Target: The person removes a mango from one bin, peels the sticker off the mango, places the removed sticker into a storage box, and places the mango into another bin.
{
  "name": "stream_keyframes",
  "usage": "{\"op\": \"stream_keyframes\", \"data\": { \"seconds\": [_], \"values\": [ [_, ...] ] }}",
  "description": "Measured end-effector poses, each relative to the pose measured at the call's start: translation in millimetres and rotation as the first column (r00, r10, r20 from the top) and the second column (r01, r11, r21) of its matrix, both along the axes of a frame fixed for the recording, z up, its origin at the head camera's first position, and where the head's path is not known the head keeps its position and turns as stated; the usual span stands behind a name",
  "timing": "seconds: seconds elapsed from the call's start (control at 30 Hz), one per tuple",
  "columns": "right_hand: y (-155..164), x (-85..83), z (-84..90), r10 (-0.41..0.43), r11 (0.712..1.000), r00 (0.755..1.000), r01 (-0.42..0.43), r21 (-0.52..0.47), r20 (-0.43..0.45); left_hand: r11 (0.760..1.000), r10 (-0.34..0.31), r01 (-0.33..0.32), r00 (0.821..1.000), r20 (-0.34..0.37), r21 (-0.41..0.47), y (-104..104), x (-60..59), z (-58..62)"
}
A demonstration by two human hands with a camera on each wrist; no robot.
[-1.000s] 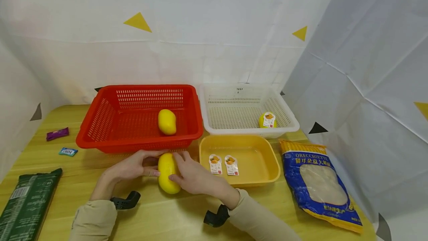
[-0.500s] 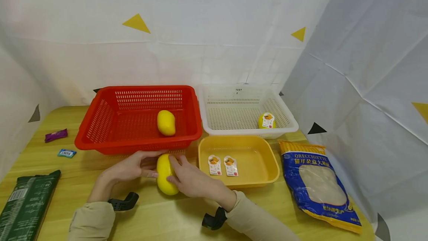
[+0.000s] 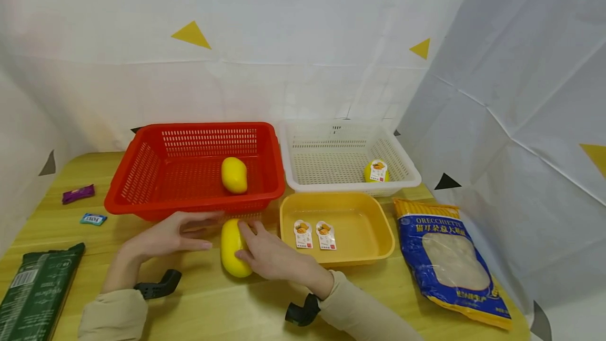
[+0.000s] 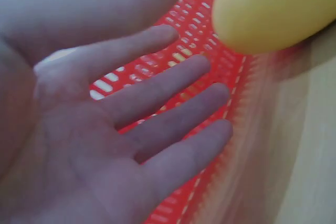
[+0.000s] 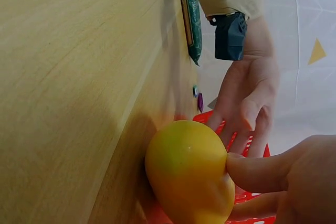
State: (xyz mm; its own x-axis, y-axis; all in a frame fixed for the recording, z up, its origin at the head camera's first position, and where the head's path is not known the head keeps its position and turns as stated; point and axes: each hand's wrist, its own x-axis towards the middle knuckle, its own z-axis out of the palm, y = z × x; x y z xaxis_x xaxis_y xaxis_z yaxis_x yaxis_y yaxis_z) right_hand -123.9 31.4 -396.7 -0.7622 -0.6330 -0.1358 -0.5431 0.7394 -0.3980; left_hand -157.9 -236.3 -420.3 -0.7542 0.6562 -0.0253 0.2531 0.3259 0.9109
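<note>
A yellow mango (image 3: 233, 249) is on the wooden table, before the red basket (image 3: 137, 205). My right hand (image 3: 272, 251) grips it from the right, thumb and fingers against its skin. To the left, my left hand (image 3: 168, 233) stands apart from the fruit. In the left wrist view that hand's fingers (image 4: 173, 124) are straight and spread, with nothing in them. A second mango (image 3: 234, 175) lies in the red basket. The white basket (image 3: 412, 179) holds another mango (image 3: 368, 171) bearing a label sticker (image 3: 379, 171). Two similar stickers (image 3: 303, 234) lie in the yellow tray (image 3: 364, 199).
At the right lies a blue pasta bag (image 3: 450, 262). On the left are a green packet (image 3: 38, 291), a purple wrapped sweet (image 3: 78, 194) and a blue one (image 3: 93, 219). White sheeting (image 3: 303, 41) closes off the back and sides.
My left hand has let go of the mango and drawn away to the left, its fingers straightening. My right hand keeps its grip, and the mango stays nearly in place.
</note>
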Motion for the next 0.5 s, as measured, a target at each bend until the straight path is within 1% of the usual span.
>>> {"op": "stream_keyframes", "data": {
  "seconds": [0.13,0.2,0.37,0.43,0.5],
  "values": [
    [-0.4,-0.2,-1.1,-0.001,1.0,1.0,0.0,-0.004,-0.005,0.999,0.019,-0.02,1.0,-0.018,-0.026,-5.3,2.9,5.9],
    [-0.6,-0.6,-2.0,-0.001,1.0,1.0,0.001,-0.006,-0.007,1.0,0.024,-0.024,1.0,-0.006,-0.014,-7.2,4.7,9.3],
    [-1.1,-1.5,-3.2,-0.005,1.0,1.0,0.005,-0.006,-0.003,0.999,0.002,-0.002,1.0,0.017,0.036,-12.0,10.0,18.9],
    [-1.2,-1.7,-3.3,-0.005,1.0,1.0,0.005,-0.009,-0.002,0.999,-0.007,0.006,1.0,0.016,0.038,-13.7,11.9,22.9],
    [-1.2,-1.7,-3.1,-0.005,1.0,1.0,0.005,-0.011,0.001,1.0,0.0,0.0,1.0,0.012,0.029,-14.4,13.5,26.3]
  ]
}}
